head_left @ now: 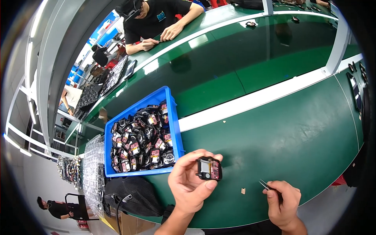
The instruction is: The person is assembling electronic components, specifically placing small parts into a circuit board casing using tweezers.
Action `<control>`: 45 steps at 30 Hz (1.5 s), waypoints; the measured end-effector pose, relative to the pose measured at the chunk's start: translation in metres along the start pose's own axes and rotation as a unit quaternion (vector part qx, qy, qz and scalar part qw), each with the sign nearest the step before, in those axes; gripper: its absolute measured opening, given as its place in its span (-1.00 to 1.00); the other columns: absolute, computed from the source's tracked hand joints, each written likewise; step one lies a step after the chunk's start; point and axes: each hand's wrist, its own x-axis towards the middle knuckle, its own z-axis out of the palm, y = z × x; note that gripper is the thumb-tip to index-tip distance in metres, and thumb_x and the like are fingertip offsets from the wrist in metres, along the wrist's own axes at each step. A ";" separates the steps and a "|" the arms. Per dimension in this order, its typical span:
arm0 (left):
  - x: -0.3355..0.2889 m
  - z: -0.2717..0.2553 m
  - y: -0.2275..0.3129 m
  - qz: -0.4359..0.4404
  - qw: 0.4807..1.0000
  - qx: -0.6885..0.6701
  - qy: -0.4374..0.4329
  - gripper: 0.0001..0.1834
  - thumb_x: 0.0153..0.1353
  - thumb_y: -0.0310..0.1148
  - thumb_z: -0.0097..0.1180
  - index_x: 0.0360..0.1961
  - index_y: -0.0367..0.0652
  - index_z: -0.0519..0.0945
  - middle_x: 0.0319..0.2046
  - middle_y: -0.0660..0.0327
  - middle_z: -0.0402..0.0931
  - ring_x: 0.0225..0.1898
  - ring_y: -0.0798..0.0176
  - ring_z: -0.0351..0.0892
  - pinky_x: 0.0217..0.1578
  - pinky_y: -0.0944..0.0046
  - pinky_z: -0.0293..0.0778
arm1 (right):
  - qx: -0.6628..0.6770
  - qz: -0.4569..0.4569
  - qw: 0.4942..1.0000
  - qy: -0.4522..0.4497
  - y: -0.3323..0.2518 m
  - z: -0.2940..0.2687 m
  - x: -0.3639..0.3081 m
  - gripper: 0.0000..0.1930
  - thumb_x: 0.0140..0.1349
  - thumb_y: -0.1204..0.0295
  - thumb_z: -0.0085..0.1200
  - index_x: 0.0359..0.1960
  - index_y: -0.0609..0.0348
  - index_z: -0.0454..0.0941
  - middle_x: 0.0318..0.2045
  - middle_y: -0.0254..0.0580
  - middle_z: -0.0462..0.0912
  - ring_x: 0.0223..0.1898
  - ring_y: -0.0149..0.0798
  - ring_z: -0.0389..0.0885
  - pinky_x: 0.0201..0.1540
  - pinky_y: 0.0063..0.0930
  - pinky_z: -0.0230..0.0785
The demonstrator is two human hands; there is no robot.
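Note:
Between the thumb and fingers of my left hand [188,184] is an open watch case [210,169], black and rounded. Its inside faces up, showing a silvery rectangular part and a reddish circuit board. My right hand [284,201] pinches a pair of tweezers [263,184], their thin metal tips pointing up and left, apart from the case. A small beige scrap [243,191] lies on the green table [274,149] between my hands. Left of my left hand stands a blue bin [178,133] heaped with similar watch cases [137,137].
Below the bin sits a black zippered bag [135,196]. Stacked clear plastic trays [94,172] stand left of the bin. A white rail [250,103] separates my table from a dark green conveyor belt [211,66]. Beyond it a co-worker [156,23] handles something small. A grey post [340,47] rises at right.

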 end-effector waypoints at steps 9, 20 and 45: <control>0.009 -0.043 0.034 0.129 0.927 0.348 0.063 -0.37 0.03 -0.74 0.34 0.12 -0.34 0.35 0.11 -0.10 0.41 0.17 0.01 0.54 0.20 0.10 0.51 | 0.001 0.013 1.000 -0.010 -0.002 0.000 0.001 -0.88 0.35 0.52 0.12 -0.21 0.39 0.54 -0.48 -0.05 0.68 -0.51 -0.26 0.72 -0.44 -0.52 0.53; 0.006 -0.063 0.035 0.079 0.734 0.650 0.179 -0.74 0.17 -0.70 0.17 -0.10 -0.31 0.51 0.15 -0.01 0.46 0.23 0.08 0.44 0.31 0.12 0.27 | 0.004 0.010 1.000 -0.022 -0.001 -0.002 0.001 -0.89 0.33 0.54 0.15 -0.20 0.34 0.55 -0.49 -0.08 0.68 -0.52 -0.23 0.73 -0.44 -0.47 0.55; -0.077 0.077 -0.038 -0.231 0.973 0.000 0.009 -0.74 0.30 -0.60 0.23 0.00 -0.36 0.54 0.11 -0.05 0.50 0.13 0.10 0.58 0.16 0.09 0.50 | 0.014 -0.012 1.000 -0.005 0.005 -0.003 -0.004 -0.81 0.32 0.40 0.19 -0.20 0.28 0.55 -0.47 -0.11 0.68 -0.55 -0.20 0.67 -0.46 -0.45 0.48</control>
